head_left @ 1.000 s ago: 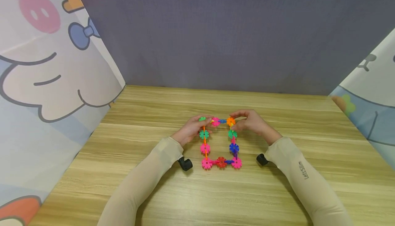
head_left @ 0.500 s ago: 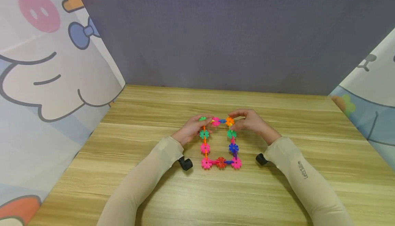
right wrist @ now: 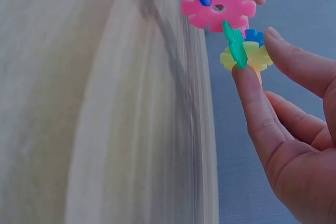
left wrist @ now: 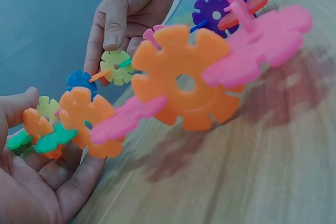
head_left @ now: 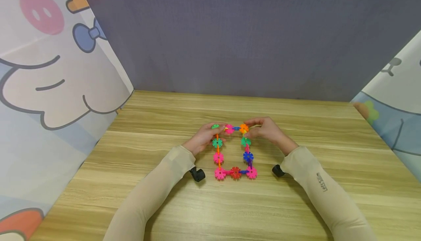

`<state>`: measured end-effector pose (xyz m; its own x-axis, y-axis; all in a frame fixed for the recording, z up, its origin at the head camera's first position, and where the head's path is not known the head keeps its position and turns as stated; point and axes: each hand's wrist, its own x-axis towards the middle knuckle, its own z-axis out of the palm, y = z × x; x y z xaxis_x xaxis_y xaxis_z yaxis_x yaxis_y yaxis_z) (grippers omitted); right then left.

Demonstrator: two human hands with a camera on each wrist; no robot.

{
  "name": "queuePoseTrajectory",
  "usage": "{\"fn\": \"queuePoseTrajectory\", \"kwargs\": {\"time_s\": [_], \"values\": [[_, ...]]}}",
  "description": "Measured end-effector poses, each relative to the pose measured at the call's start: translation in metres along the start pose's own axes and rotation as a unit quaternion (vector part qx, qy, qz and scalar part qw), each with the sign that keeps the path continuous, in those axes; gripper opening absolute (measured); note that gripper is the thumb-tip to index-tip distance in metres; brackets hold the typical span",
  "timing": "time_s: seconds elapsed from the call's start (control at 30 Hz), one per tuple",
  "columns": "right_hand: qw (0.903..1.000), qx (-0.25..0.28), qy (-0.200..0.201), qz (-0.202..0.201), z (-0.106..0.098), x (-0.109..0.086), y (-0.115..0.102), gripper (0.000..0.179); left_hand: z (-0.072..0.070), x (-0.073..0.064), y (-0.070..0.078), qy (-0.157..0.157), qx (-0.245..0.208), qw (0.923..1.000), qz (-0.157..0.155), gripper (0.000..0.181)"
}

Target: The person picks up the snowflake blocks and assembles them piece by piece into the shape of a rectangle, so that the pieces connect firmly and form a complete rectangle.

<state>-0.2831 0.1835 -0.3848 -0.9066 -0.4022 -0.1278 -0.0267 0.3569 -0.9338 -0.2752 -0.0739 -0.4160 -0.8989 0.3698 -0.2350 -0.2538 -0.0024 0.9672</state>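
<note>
A rectangular ring of interlocking snowflake discs (head_left: 235, 172), in pink, red, blue, green and orange, is held between both hands over the table. My left hand (head_left: 204, 136) grips its far left corner, thumb across the top by a green disc (head_left: 215, 127) and fingers beneath. At the far right corner my right hand (head_left: 267, 129) pinches the ring beside an orange disc (head_left: 244, 128). In the right wrist view its thumb and fingertips are at a yellow disc (right wrist: 254, 56) joined to a green one (right wrist: 236, 45). Shadows of the discs fall on the wood in the left wrist view.
The wood-grain table (head_left: 230, 211) runs back to a dark grey panel (head_left: 223, 43). Cartoon-printed panels (head_left: 62, 72) stand at the left and right sides. Black wrist cameras (head_left: 198, 175) hang under both sleeves.
The ring's right side has shifted slightly left, my right hand with it. The near edge has risen a little in view. Both hands keep their hold, and the left hand stays nearly still.
</note>
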Motion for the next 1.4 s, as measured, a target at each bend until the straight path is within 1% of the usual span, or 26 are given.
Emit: {"fn": "queuePoseTrajectory", "kwargs": {"time_s": [0.33, 0.5, 0.63, 0.77, 0.93, 1.23, 1.4], "values": [[0.9998, -0.018, 0.01, -0.005, 0.003, 0.0, 0.002, 0.057, -0.002, 0.0, -0.002, -0.009, -0.004, 0.9999, 0.014, 0.037], [0.9998, -0.004, 0.018, -0.01, 0.006, 0.001, 0.004, 0.054, -0.002, 0.001, -0.004, 0.003, -0.02, 0.9998, 0.004, 0.037], [0.9993, -0.019, 0.027, -0.017, 0.009, 0.003, 0.006, 0.052, -0.002, 0.002, -0.005, 0.012, -0.033, 0.9994, 0.0, 0.037], [0.999, -0.029, 0.03, -0.019, 0.011, 0.004, 0.007, 0.051, -0.002, 0.003, -0.006, 0.012, -0.045, 0.9989, -0.001, 0.037], [0.9989, -0.035, 0.027, -0.016, 0.012, 0.005, 0.005, 0.051, -0.001, 0.003, -0.006, 0.009, -0.051, 0.9987, -0.001, 0.037], [0.9992, -0.033, 0.016, -0.013, 0.013, 0.007, 0.006, 0.052, -0.001, 0.004, -0.007, 0.017, -0.051, 0.9985, 0.001, 0.036], [0.9995, -0.027, 0.006, -0.013, 0.012, 0.007, 0.008, 0.053, -0.003, 0.004, -0.008, 0.011, -0.044, 0.9989, 0.001, 0.037]]}}
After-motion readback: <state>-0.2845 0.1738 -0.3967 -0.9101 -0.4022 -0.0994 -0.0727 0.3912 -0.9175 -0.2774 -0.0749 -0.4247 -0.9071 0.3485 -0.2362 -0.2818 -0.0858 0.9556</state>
